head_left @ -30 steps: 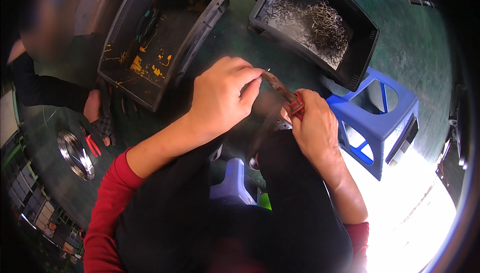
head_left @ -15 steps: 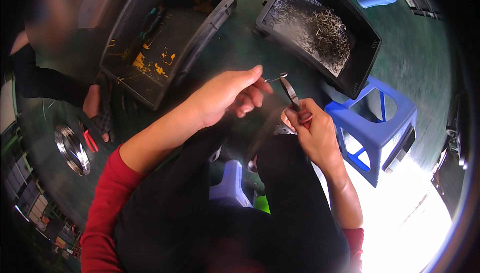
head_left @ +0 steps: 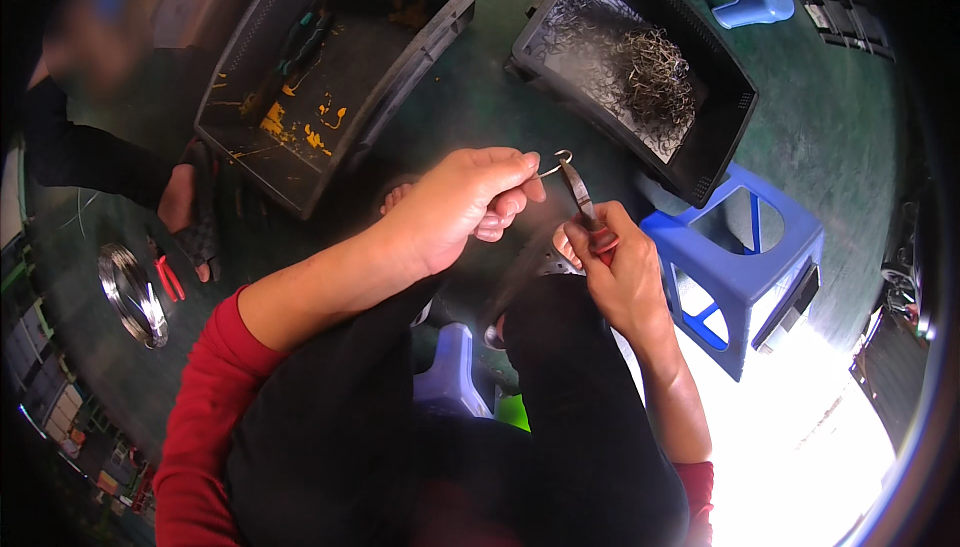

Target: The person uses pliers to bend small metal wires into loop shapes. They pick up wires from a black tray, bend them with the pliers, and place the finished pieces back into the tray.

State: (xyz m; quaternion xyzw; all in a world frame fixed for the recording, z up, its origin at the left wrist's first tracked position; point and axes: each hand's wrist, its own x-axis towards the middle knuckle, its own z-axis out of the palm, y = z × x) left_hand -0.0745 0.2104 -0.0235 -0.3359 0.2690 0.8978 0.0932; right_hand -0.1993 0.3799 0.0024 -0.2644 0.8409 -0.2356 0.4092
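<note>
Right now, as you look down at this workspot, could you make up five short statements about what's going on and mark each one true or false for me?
1. The right hand holds pliers. True.
2. The left hand is empty. False: its fingertips hold a thin bent wire.
3. The black crate on the right contains a heap of bent metal pieces. True.
4. The coil of wire hangs on the blue stool. False: it lies on the floor at the left.
5. Near the coil lies a second pair of pliers with red handles. True.
</note>
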